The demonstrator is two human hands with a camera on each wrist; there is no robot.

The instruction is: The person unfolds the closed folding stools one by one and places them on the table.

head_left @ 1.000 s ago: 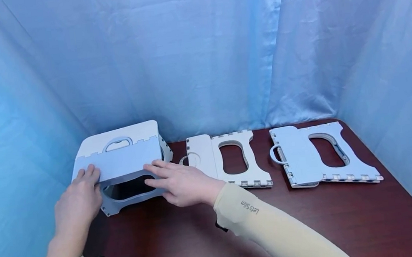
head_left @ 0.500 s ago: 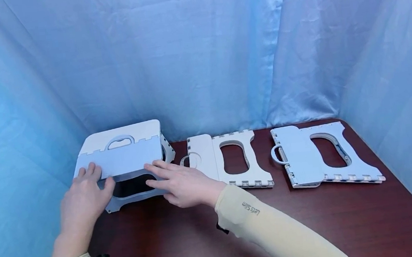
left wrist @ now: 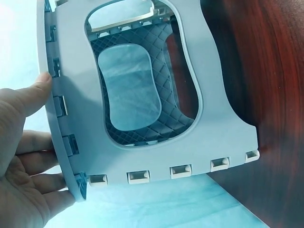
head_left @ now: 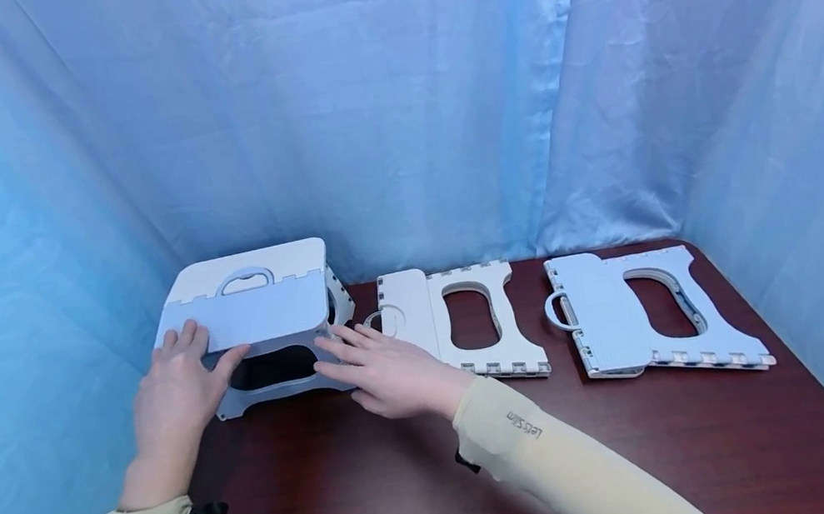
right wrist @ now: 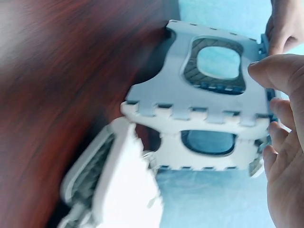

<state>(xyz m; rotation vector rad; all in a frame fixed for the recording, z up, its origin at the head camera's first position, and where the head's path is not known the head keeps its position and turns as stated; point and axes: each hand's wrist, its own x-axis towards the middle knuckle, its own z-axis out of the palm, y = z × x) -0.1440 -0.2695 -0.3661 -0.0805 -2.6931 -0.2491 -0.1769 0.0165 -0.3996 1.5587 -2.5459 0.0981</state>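
Observation:
An unfolded step stool (head_left: 260,313), pale grey-blue and white, stands at the table's left. My left hand (head_left: 179,390) rests on its left front corner, fingers flat on top and thumb stretched along the front edge. The left wrist view shows that thumb (left wrist: 39,90) at the rim of the stool's top, beside its slotted side panel (left wrist: 209,71). My right hand (head_left: 397,372) is at the stool's right front corner with fingers extended. Whether its fingertips touch the stool is hard to tell, though in the right wrist view the thumb (right wrist: 270,71) overlaps the top's edge.
Two folded step stools lie flat on the dark red-brown table (head_left: 405,475): a white one (head_left: 475,321) right of the unfolded stool, and a pale one (head_left: 651,307) farther right. Light blue curtains (head_left: 366,111) surround the back and sides.
The unfolded stool has shifted slightly right. My left thumb has spread out along the front edge. My right hand has drawn a little to the right, off the stool's front.

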